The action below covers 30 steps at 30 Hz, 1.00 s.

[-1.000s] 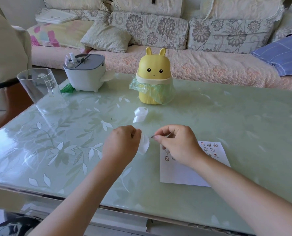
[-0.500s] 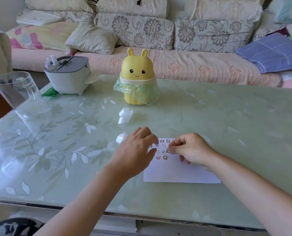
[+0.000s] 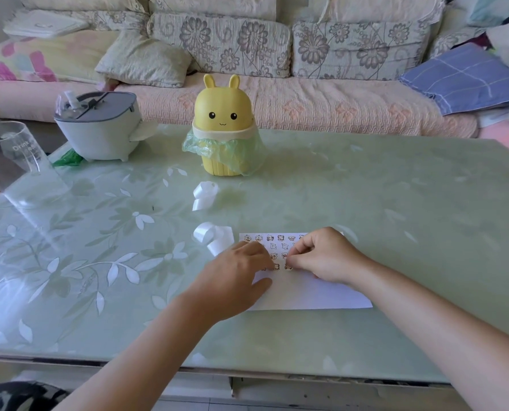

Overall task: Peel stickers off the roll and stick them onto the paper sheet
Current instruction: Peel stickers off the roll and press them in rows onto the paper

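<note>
We pin the paper sheet's (image 3: 312,295) left edge under our left hand's (image 3: 235,274) straight fingers while our right hand (image 3: 325,256) pinches a sticker (image 3: 288,266) down, the table (image 3: 410,221) spreading wide rightward.

The left hand (image 3: 235,277) is pressing the paper sheet (image 3: 312,295) flat; the right hand (image 3: 327,256) is pinching a sticker (image 3: 288,266) onto it.

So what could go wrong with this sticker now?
The sticker pinched in the right hand might land crooked or overlap the neighbour sticker. If the left hand lifts, the paper sheet could slide on the shiny table.
</note>
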Each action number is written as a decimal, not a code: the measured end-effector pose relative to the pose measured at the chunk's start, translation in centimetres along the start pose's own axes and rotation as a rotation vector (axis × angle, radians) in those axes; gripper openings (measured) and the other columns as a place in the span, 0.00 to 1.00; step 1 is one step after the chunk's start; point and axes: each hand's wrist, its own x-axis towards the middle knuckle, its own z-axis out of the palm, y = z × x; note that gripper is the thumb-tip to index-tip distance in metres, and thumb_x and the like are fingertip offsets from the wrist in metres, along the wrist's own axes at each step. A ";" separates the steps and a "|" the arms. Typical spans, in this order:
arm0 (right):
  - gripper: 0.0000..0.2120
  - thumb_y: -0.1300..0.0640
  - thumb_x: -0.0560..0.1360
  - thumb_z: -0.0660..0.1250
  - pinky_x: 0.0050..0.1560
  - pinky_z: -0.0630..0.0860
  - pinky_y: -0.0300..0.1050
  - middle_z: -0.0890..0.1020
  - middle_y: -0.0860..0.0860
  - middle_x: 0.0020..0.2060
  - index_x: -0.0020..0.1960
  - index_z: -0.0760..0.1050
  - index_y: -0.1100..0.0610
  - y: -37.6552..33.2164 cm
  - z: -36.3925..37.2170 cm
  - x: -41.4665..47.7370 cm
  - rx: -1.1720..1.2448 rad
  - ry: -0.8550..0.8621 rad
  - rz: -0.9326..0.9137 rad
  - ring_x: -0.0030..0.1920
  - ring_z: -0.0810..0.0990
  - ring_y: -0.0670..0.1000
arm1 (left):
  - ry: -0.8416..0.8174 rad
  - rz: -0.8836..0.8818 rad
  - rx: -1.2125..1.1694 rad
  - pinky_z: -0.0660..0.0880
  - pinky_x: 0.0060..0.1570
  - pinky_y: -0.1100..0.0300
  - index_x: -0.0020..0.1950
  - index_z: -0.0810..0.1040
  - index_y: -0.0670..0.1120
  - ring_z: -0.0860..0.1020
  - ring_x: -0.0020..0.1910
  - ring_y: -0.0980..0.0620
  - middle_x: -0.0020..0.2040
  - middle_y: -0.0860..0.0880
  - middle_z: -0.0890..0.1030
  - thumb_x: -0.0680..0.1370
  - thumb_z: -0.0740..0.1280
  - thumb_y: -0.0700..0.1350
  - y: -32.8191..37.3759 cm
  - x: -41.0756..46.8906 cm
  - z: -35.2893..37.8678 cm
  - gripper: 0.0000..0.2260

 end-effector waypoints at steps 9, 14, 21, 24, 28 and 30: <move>0.03 0.56 0.68 0.74 0.33 0.73 0.38 0.83 0.44 0.31 0.36 0.84 0.51 -0.3 0.4 0.3 -0.110 0.031 0.005 0.32 0.78 0.45 | -0.010 -0.012 -0.012 0.73 0.55 0.56 0.58 0.79 0.51 0.71 0.58 0.55 0.56 0.55 0.76 0.77 0.66 0.49 -0.1 -0.1 0.1 0.10; 0.04 0.55 0.68 0.71 0.33 0.76 0.38 0.84 0.43 0.33 0.36 0.84 0.48 -1.0 0.8 0.3 -0.248 0.069 0.027 0.35 0.82 0.47 | -0.015 0.017 0.047 0.74 0.50 0.55 0.62 0.76 0.56 0.72 0.56 0.51 0.56 0.54 0.74 0.77 0.63 0.51 0.1 -0.5 0.4 0.14; 0.05 0.47 0.67 0.74 0.43 0.72 0.40 0.80 0.38 0.38 0.41 0.81 0.44 -1.9 0.6 0.1 -0.509 0.178 0.006 0.42 0.78 0.45 | 0.012 0.018 0.144 0.76 0.48 0.54 0.63 0.75 0.59 0.72 0.54 0.49 0.57 0.52 0.73 0.77 0.60 0.52 0.4 -0.8 0.9 0.15; 0.12 0.41 0.68 0.74 0.46 0.67 0.41 0.75 0.40 0.41 0.47 0.79 0.44 -1.3 0.4 -0.5 -0.557 0.256 -0.038 0.46 0.74 0.46 | 0.014 0.017 0.153 0.75 0.49 0.55 0.62 0.75 0.57 0.73 0.56 0.50 0.58 0.52 0.73 0.77 0.58 0.50 0.7 -0.8 1.2 0.15; 0.06 0.44 0.75 0.69 0.45 0.72 0.41 0.79 0.42 0.48 0.50 0.80 0.43 0.9 1.1 -1.5 -0.524 0.263 -0.184 0.52 0.79 0.48 | 0.050 0.026 0.197 0.74 0.48 0.58 0.59 0.77 0.54 0.76 0.54 0.49 0.57 0.53 0.76 0.76 0.57 0.49 1.1 -0.8 1.6 0.14; 0.09 0.46 0.77 0.65 0.46 0.74 0.45 0.78 0.44 0.50 0.54 0.81 0.44 2.4 1.6 -1.9 -0.605 0.277 -0.345 0.54 0.77 0.50 | 0.067 0.023 0.210 0.75 0.47 0.57 0.59 0.77 0.54 0.76 0.53 0.49 0.56 0.53 0.76 0.76 0.58 0.50 1.2 -0.8 1.8 0.14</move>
